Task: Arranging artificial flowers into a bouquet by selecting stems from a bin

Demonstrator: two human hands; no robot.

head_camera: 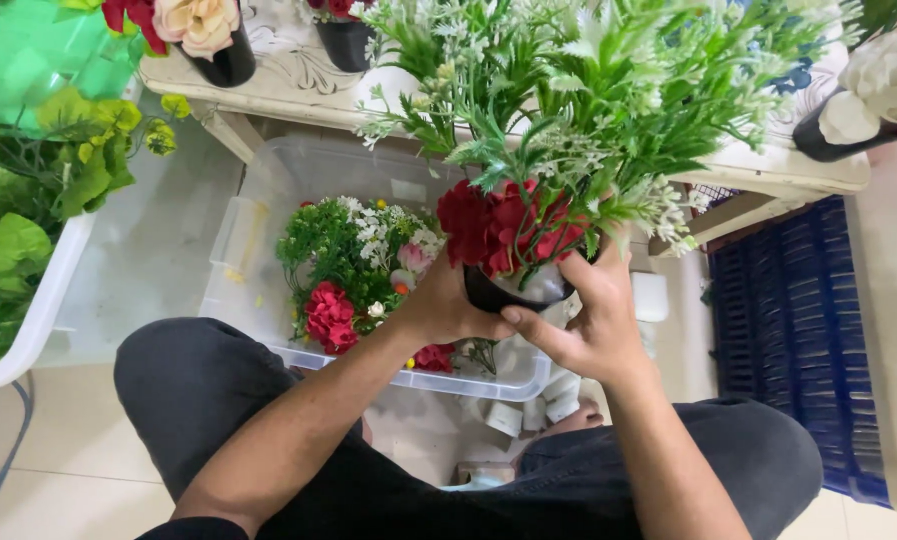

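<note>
Tall green sprigs (589, 90) fan out above the black pot (514, 292), closing off any way in from above. The clear plastic bin (259, 230) beneath is crowded with loose flowers (354, 265) on its right; its left part is bare. Bare floor (159, 240) lies between the bin and the white tub (39, 310). The white surface (279, 85) bounds the far side, a blue crate (809, 330) the right.

A pale rectangular label (409, 190) sits on the clear plastic bin's (259, 210) far wall.
</note>
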